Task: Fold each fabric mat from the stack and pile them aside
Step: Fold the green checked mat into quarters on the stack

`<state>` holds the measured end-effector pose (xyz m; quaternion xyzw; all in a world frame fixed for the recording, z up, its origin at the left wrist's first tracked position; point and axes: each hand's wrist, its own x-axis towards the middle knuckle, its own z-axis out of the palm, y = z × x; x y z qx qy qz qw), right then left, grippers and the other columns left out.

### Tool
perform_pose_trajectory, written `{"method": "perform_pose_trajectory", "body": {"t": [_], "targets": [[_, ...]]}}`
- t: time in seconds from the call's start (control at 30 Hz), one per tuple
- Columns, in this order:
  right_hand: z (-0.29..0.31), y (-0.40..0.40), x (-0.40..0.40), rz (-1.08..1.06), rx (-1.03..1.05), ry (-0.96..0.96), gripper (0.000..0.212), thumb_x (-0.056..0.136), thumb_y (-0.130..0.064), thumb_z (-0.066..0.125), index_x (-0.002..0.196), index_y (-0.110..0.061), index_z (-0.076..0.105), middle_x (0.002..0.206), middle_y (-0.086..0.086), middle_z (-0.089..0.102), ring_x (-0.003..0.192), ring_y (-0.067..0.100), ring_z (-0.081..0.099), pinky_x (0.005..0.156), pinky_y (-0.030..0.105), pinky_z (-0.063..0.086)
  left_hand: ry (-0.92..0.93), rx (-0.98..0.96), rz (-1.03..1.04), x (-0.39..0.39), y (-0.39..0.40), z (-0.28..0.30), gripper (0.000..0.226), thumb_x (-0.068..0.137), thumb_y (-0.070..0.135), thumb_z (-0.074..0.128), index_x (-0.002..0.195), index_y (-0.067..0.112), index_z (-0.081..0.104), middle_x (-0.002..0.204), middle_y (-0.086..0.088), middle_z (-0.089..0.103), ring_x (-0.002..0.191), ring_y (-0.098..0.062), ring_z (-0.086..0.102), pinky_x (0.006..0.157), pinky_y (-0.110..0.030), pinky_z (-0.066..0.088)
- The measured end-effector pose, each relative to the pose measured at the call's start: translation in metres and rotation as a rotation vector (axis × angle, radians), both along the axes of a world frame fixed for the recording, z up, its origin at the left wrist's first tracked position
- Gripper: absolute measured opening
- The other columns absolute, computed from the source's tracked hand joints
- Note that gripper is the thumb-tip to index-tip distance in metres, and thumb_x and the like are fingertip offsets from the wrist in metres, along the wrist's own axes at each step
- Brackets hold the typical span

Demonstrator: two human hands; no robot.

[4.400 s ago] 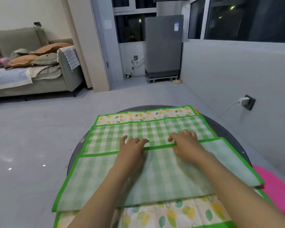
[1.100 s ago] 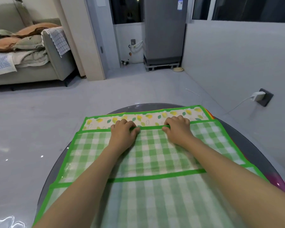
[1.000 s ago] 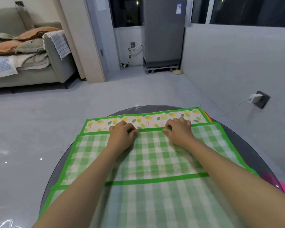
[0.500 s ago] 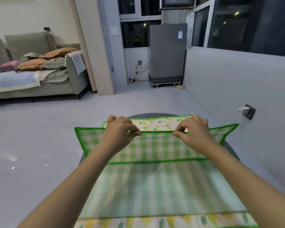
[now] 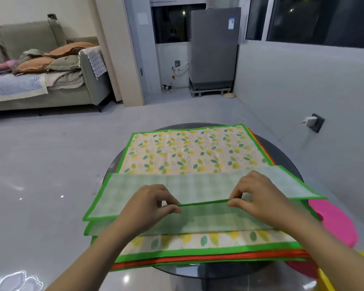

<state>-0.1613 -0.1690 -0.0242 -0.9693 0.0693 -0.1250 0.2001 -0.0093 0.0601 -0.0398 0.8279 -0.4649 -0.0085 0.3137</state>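
So the person has the green checked mat (image 5: 198, 192) lying on the near half of the stack (image 5: 198, 257) on the round glass table (image 5: 286, 156), partly folded into a long strip, and both hands are pinching its green-bound edge: the left hand (image 5: 149, 203) and right hand (image 5: 259, 198) each have thumb and fingertips closed on that edge, a bit apart from each other near the middle. The risk is mostly alignment. With both pinches near the centre, the far ends of the strip are unsupported, so they could sag or skew and leave the fold crooked (the left end already looks a little offset between layers). Dragging the strip could also tug the leaf-print mat (image 5: 189, 152) underneath and shift the pile, which overhangs the table's near edge. The pink cushion (image 5: 334, 223) sits just beside on the right.
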Motion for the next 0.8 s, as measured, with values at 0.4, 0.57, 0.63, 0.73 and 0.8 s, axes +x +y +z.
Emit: {"method": "perform_pose_trajectory", "body": {"t": [0.4,0.57,0.63,0.73,0.8], "targets": [[-0.034,0.000,-0.006,0.041,0.057,0.218,0.016,0.074,-0.045,0.072,0.068,-0.038,0.058,0.082,-0.018,0.058,0.093,-0.001,0.045,0.088,0.024,0.040,0.200,0.209,-0.041,-0.002,0.004,-0.027,0.008,0.070,0.036,0.079,0.075,0.032,0.074,0.081,0.016,0.062,0.078,-0.001,0.058,0.069,-0.019,0.048],[-0.034,-0.003,-0.005,0.050,0.099,0.265,0.019,0.073,-0.050,0.070,0.075,-0.034,0.061,0.085,-0.017,0.056,0.095,-0.002,0.045,0.085,0.022,0.045,0.266,0.234,-0.081,0.000,-0.003,-0.022,0.015,0.067,0.042,0.080,0.077,0.033,0.074,0.079,0.012,0.064,0.075,-0.006,0.057,0.066,-0.025,0.050],[-0.034,-0.003,-0.004,0.050,0.105,0.259,0.020,0.075,-0.052,0.066,0.076,-0.033,0.062,0.083,-0.017,0.056,0.093,-0.003,0.045,0.083,0.021,0.045,0.256,0.184,-0.087,0.000,-0.010,-0.022,0.012,0.071,0.043,0.077,0.077,0.033,0.073,0.079,0.009,0.064,0.072,-0.006,0.056,0.064,-0.025,0.049],[-0.034,-0.002,-0.002,0.053,0.073,0.250,0.019,0.079,-0.052,0.062,0.075,-0.034,0.059,0.082,-0.017,0.057,0.092,-0.003,0.044,0.081,0.020,0.044,0.137,0.138,-0.083,0.001,-0.028,-0.024,0.012,0.081,0.043,0.067,0.084,0.033,0.071,0.084,0.012,0.060,0.071,-0.002,0.052,0.063,-0.015,0.041],[-0.034,-0.002,-0.002,0.051,0.060,0.242,0.018,0.080,-0.051,0.061,0.075,-0.034,0.058,0.082,-0.017,0.057,0.092,-0.003,0.044,0.079,0.018,0.042,0.036,0.129,-0.033,0.003,-0.044,-0.028,0.018,0.087,0.042,0.059,0.097,0.032,0.070,0.095,0.014,0.056,0.078,0.000,0.051,0.068,-0.013,0.039]]}}
